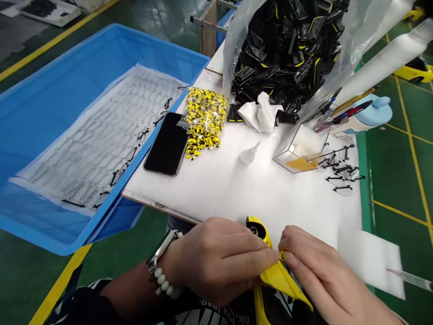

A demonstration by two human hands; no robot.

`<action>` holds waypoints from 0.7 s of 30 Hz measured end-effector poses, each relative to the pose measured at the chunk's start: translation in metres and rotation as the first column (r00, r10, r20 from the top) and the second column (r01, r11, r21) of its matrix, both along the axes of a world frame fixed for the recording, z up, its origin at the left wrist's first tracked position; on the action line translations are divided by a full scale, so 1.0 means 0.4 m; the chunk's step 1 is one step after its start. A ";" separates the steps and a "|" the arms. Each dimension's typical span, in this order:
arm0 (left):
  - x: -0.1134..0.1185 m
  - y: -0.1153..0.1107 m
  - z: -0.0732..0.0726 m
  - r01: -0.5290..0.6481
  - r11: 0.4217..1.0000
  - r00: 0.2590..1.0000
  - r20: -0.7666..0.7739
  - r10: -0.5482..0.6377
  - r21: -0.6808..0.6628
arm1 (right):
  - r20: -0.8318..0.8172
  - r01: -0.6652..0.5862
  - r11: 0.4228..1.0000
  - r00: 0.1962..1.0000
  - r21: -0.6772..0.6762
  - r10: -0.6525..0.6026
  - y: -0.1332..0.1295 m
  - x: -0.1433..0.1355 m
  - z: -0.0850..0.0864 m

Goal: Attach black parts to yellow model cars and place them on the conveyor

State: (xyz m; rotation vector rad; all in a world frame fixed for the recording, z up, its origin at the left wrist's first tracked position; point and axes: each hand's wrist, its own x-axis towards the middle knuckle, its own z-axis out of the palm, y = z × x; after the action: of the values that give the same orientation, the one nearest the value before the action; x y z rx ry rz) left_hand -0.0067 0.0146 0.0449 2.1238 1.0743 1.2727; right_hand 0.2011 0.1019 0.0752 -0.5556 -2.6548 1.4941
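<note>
At the bottom centre, my left hand [223,259] is closed on a yellow model car part [286,282], its fingertips on the upper edge. My right hand [321,275] pinches a tiny yellow piece [282,255] between thumb and forefinger, right beside my left fingertips. Under and behind my left hand lies more of the yellow and black car body [260,228], with a dark round part at its end. A bag of small yellow and black pieces [204,110] lies open on the white table [209,189], some of them spilled out.
Left of the table is a blue bin [101,40] with white sheeting. A black phone [167,144], a small white bottle [249,155], a clear pen box [297,155] and crumpled tissue [260,113] lie on it. Behind stands a bag of black parts [291,49]; a syringe [411,279] is at right.
</note>
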 end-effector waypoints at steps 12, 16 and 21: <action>0.025 0.010 -0.014 -0.041 0.999 0.995 0.092 0.039 0.020 | -0.033 0.076 0.977 0.997 0.199 -0.070 -0.018 -0.003 -0.004; 0.029 0.003 -0.017 -0.040 0.999 0.995 0.097 0.039 0.006 | -0.072 0.069 0.965 0.996 0.252 -0.052 -0.030 0.006 -0.012; 0.029 -0.003 -0.023 -0.031 0.999 0.996 0.087 0.032 -0.016 | -0.083 0.090 0.981 0.994 0.171 -0.076 -0.039 0.010 -0.025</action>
State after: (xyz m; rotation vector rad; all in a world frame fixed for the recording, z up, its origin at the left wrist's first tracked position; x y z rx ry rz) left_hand 0.0049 0.0133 0.0359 2.0287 1.0805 1.3551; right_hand 0.2050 0.0863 0.0653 -0.5760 -2.6342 1.2203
